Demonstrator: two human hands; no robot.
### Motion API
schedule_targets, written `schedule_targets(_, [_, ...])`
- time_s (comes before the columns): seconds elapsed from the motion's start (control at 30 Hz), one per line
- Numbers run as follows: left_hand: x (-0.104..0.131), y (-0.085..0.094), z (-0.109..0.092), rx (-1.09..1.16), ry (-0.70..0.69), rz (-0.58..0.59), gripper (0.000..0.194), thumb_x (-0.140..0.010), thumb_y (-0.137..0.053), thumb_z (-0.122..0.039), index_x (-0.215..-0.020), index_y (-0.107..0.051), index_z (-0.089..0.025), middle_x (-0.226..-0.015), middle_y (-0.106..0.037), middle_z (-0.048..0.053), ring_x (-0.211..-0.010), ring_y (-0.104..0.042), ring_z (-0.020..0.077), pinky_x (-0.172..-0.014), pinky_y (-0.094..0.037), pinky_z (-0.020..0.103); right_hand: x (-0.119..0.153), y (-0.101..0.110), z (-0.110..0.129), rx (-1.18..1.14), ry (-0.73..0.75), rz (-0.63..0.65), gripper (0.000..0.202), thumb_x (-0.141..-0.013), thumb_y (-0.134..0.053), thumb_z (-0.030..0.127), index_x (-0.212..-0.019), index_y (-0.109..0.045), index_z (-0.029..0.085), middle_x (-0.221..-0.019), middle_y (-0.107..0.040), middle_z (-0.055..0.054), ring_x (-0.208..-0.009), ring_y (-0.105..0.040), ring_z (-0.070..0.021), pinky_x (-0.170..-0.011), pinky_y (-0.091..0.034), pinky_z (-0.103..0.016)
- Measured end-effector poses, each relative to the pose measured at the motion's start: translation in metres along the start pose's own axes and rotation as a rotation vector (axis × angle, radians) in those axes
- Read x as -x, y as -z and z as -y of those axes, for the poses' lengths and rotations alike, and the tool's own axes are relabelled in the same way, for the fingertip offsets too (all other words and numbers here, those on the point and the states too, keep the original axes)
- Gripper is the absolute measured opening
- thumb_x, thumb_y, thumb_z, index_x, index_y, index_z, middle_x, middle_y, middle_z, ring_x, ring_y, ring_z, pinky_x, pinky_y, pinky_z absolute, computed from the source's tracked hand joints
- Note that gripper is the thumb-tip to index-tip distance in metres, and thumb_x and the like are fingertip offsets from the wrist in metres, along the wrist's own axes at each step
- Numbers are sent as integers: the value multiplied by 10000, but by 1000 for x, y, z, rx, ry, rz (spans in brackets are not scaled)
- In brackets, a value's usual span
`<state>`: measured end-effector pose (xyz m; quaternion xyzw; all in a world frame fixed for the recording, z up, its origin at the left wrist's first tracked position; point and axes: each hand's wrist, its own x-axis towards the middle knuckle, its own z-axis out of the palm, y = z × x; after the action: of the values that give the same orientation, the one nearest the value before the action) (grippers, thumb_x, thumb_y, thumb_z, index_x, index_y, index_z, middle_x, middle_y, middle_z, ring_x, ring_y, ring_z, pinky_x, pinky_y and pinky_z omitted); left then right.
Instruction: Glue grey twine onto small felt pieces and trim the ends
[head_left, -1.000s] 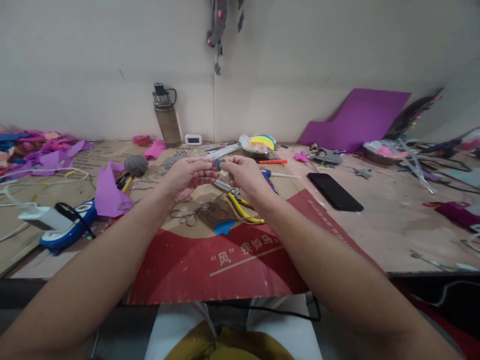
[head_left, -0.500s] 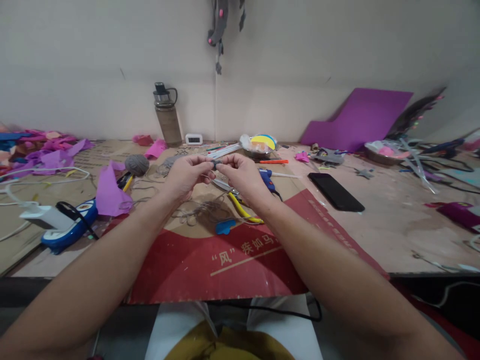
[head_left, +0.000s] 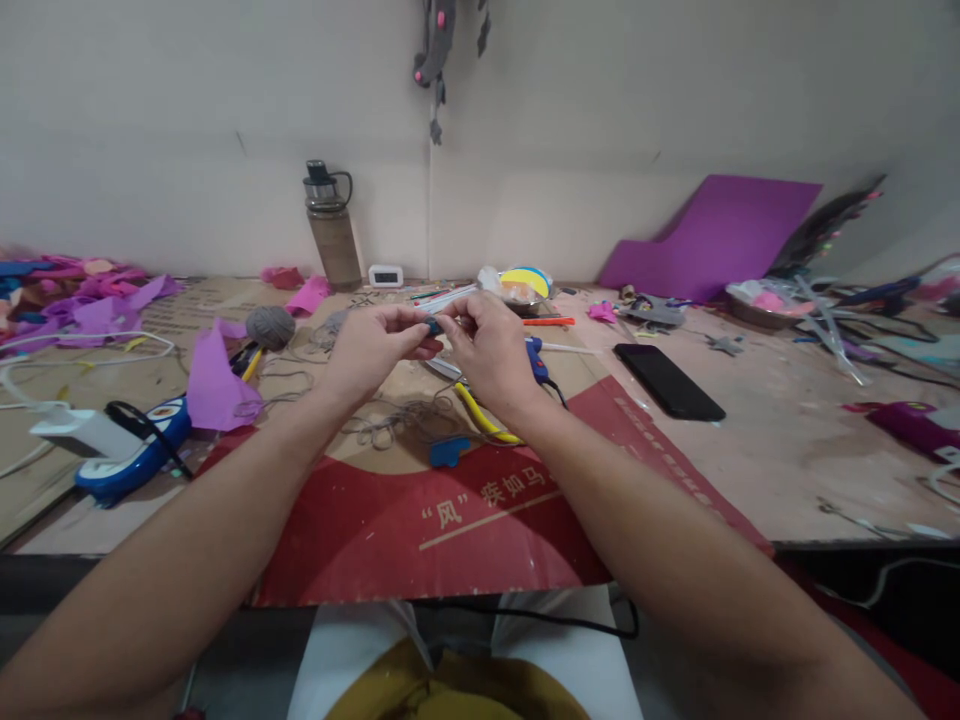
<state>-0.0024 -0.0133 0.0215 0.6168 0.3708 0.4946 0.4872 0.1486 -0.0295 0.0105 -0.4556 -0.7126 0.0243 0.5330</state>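
Above the cardboard, my left hand (head_left: 381, 340) and my right hand (head_left: 486, 345) meet with closed fingertips. Between them they pinch a small dark blue piece (head_left: 433, 326), mostly covered by the fingers, so its kind is hard to make out. Beneath the hands lies a loose tangle of grey yarn (head_left: 397, 420). A blue cloud-shaped cutout (head_left: 450, 452) rests in front of it. Close under my right wrist are a yellow-handled tool (head_left: 484, 415) and a blue glue gun (head_left: 535, 360), both partly hidden by that hand.
A red-printed cardboard sheet (head_left: 480, 550) covers the table's front middle. To the left are a grey yarn ball (head_left: 271, 327), purple felt (head_left: 217, 380) and a blue power strip (head_left: 135, 460). A water bottle (head_left: 332, 235) stands behind; a black phone (head_left: 667, 382) lies right.
My right hand has turned slightly and its fingers have bunched closer over the small piece. My left fingers have curled in more. The piece stays between both hands.
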Motion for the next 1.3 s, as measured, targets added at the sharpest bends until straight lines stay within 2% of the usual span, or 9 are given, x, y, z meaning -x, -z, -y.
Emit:
schedule_targets(0.33, [3,0,-2,-88,-24,38,194,-704,-735,-286,-800,-720,-118,-713,-713,69,-627,-682,156,-676,-576,296,-1,0,2,62,33,0,123,-880,-506,218,-759,-504,200,-809,-562,-46,-769,-498,-165,-717,-379,-311])
schedule_targets(0.87, [8,-5,-1,-191,-93,15,103,-709,-650,-178,-780,-720,-154,-729,-705,37,-626,-660,139,-628,-563,261,-2,-3,4,182,78,19,145,-903,-494,244,-763,-507,209,-861,-563,-53,-803,-500,-182,-731,-386,-323])
schedule_targets(1.0, [8,-4,0,-163,-87,19,103,-725,-634,-202,-780,-703,-151,-748,-699,48,-633,-662,149,-588,-555,263,-1,-3,5,190,75,22,146,-909,-492,260,-776,-517,206,-875,-556,-55,-797,-497,-179,-736,-394,-327])
schedule_targets(1.1, [6,-2,2,-119,-66,-35,91,-716,-660,-224,-755,-678,-144,-715,-685,48,-614,-653,144,-565,-542,253,1,-3,6,170,108,37,143,-915,-489,271,-795,-531,207,-889,-557,-58,-810,-506,-180,-744,-404,-326])
schedule_targets(1.3, [-3,4,6,-39,-129,-211,126,-720,-691,-247,-804,-668,-155,-721,-673,34,-592,-628,120,-537,-509,239,9,-8,11,84,136,150,178,-934,-427,204,-884,-596,178,-954,-600,-92,-887,-546,-184,-796,-432,-319])
